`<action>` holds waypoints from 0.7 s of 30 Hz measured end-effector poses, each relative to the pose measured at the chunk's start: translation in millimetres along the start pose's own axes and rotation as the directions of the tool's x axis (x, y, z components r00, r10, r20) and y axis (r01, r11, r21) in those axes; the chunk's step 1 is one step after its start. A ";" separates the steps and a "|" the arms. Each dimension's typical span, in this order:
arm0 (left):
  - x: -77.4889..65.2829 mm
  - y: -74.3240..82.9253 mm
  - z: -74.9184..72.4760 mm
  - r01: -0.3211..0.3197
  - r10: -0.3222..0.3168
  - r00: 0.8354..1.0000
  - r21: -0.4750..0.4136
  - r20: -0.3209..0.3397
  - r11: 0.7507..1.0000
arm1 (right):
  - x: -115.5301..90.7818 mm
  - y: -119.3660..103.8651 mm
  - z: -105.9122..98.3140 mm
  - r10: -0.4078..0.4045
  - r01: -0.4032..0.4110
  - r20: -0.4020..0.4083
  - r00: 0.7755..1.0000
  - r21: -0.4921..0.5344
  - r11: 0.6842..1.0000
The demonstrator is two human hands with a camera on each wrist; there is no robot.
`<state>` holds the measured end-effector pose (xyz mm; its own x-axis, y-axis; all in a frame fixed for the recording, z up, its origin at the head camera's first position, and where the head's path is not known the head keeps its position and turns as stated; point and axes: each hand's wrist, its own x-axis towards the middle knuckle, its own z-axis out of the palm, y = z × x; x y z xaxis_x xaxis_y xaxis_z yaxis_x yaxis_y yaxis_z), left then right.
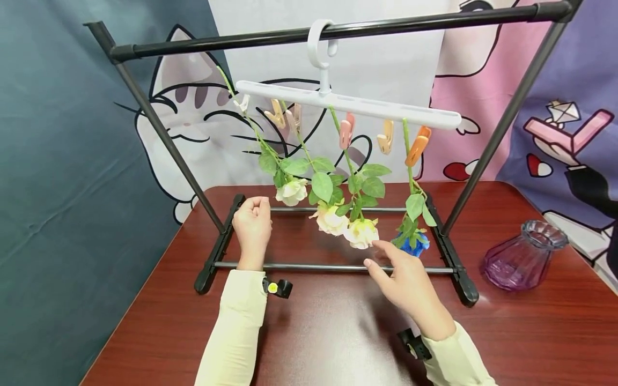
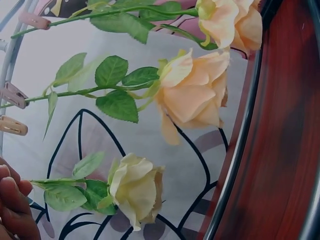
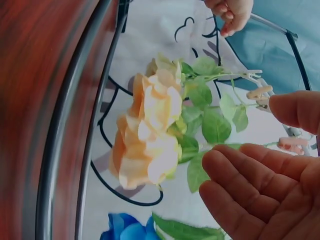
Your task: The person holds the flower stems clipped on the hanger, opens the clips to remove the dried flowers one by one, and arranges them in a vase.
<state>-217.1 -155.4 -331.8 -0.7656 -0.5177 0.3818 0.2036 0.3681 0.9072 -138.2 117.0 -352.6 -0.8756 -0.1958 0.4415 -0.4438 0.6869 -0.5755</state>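
My left hand (image 1: 253,225), fingers curled and holding nothing visible, is raised just left of a hanging white rose (image 1: 292,192). My right hand (image 1: 405,284) has its fingers extended, palm in view in the right wrist view. Its fingertips are close to a pale peach rose (image 1: 361,234); whether they touch cannot be told. Another peach rose (image 1: 330,219) hangs beside it, and a blue rose (image 1: 416,244) hangs at the right, partly behind leaves. The roses hang upside down from a white clip hanger (image 1: 347,102), by a white clip (image 1: 243,103), pink clips (image 1: 346,131) and an orange clip (image 1: 418,146).
A black rack (image 1: 270,38) with slanted legs and lower bars stands on the red-brown table (image 1: 318,332) and bears the hanger. A purple-tinted glass vase (image 1: 523,257) stands right of it. Beige clips (image 1: 385,137) hang among the stems. Cartoon-printed cloth covers the back.
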 end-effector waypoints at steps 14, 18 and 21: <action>1.1 -1.3 -1.4 0.010 -0.010 1.000 -0.017 0.006 1.000 | -3.1 -5.9 8.6 -0.005 0.002 0.045 0.999 0.052 0.999; 3.6 -3.0 5.1 0.046 -0.045 0.997 -0.025 0.060 0.999 | -3.3 -7.6 9.0 0.012 -0.016 0.064 0.998 0.061 0.998; 7.6 -5.7 7.6 0.098 -0.097 0.995 -0.014 0.037 0.995 | -3.9 -8.3 9.7 0.018 -0.022 0.071 0.997 0.055 0.998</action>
<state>-228.7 -155.6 -335.4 -0.8038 -0.5220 0.2852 0.1364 0.3049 0.9426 -133.0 105.3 -356.2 -0.8949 -0.2328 0.3808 -0.4342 0.6515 -0.6221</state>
